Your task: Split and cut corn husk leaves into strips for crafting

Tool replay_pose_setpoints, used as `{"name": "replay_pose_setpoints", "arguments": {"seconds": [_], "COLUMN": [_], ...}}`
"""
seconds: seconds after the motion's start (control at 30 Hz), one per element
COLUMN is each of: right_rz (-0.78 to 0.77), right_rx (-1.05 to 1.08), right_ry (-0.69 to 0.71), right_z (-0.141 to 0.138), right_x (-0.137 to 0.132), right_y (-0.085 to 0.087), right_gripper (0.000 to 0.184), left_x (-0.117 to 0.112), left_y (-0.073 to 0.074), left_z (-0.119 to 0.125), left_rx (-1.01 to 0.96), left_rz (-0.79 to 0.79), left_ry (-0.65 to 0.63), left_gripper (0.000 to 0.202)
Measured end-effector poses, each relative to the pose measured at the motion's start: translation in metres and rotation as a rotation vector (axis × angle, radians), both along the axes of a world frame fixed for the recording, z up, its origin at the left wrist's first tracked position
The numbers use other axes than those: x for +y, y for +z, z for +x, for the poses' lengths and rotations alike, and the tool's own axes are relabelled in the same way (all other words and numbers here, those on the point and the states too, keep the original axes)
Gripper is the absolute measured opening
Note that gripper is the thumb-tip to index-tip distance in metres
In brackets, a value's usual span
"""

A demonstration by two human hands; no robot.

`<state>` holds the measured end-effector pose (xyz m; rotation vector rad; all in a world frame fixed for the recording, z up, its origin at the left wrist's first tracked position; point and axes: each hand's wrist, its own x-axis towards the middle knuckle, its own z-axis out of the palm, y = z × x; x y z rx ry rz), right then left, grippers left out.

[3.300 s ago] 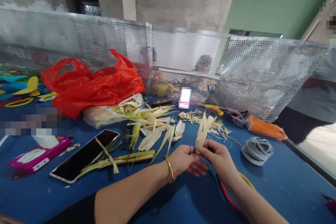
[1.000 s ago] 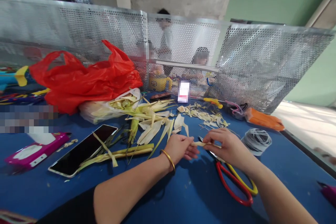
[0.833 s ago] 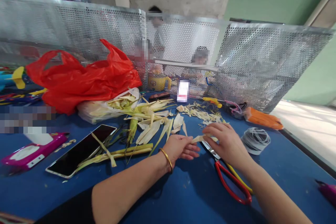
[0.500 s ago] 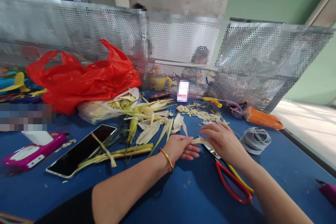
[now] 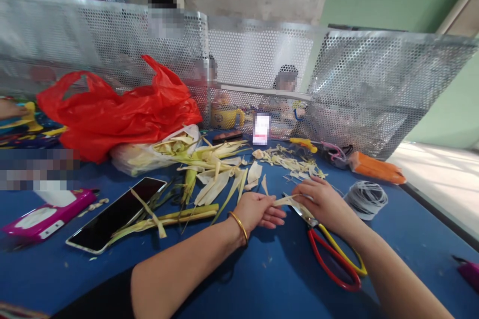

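A pale strip of corn husk (image 5: 283, 201) stretches between my two hands above the blue table. My left hand (image 5: 259, 209), with a gold bangle on the wrist, pinches one end between thumb and forefinger, its other fingers loosely curled. The other end is in the fingers of my right hand (image 5: 319, 200), which is turned back-up. Beneath the right hand lie scissors (image 5: 333, 254) with one red and one yellow handle, blades partly covered. Loose corn husks (image 5: 217, 184) are spread beyond my left hand, and small husk scraps (image 5: 288, 160) lie farther back.
On the left are a dark-screened phone (image 5: 119, 214), a magenta tissue box (image 5: 48, 217) and a red plastic bag (image 5: 127, 104). A spool of grey twine (image 5: 365, 200) and an orange packet (image 5: 377, 168) stand right. A perforated metal screen (image 5: 258, 55) closes the back, people behind it.
My right hand has shifted slightly to the right, showing more of the scissors and the husk strip. My left hand stays put. A person behind the screen has moved left.
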<state>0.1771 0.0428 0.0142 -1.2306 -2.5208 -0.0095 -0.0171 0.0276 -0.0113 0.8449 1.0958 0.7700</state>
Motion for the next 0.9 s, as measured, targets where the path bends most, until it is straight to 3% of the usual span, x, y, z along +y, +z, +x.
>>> {"name": "replay_pose_setpoints", "arguments": {"seconds": [0.13,0.23,0.33,0.43,0.5,0.6,0.67,0.83,0.9], "right_rz": [0.404,0.577,0.556,0.367,0.239,0.106,0.103,0.320,0.319], "right_rx": [-0.083,-0.131,-0.155,-0.208,-0.256,-0.260,-0.157,0.239,0.235], "right_ry": [-0.041,0.027,0.210,0.363,0.378,0.324,0.260,-0.271,-0.352], "right_z": [-0.007,-0.019,-0.034,-0.048,-0.054,-0.055,-0.052,-0.038,-0.034], "right_x": [-0.010,-0.024,-0.038,-0.047,-0.049,-0.048,-0.045,-0.031,-0.026], "right_y": [0.009,0.013,0.009,-0.003,-0.011,-0.018,-0.018,-0.010,-0.009], "right_gripper": [0.020,0.023,0.024,0.021,0.018,0.020,0.023,0.022,0.025], "left_x": [-0.001,0.001,0.004,0.007,0.008,0.009,0.009,0.005,0.003], "left_y": [0.001,0.000,-0.001,-0.001,-0.001,0.000,0.001,0.004,0.005], "left_z": [-0.002,-0.002,-0.003,-0.005,-0.006,-0.007,-0.006,-0.004,-0.003], "left_rx": [-0.082,-0.152,-0.215,-0.299,-0.340,-0.350,-0.349,-0.316,-0.277], "left_rz": [-0.069,-0.129,-0.153,-0.181,-0.212,-0.226,-0.202,-0.078,-0.037], "left_ry": [-0.003,0.024,0.089,0.136,0.145,0.191,0.228,0.200,0.172], "left_gripper": [0.028,0.027,0.025,0.024,0.026,0.024,0.023,0.021,0.020]}}
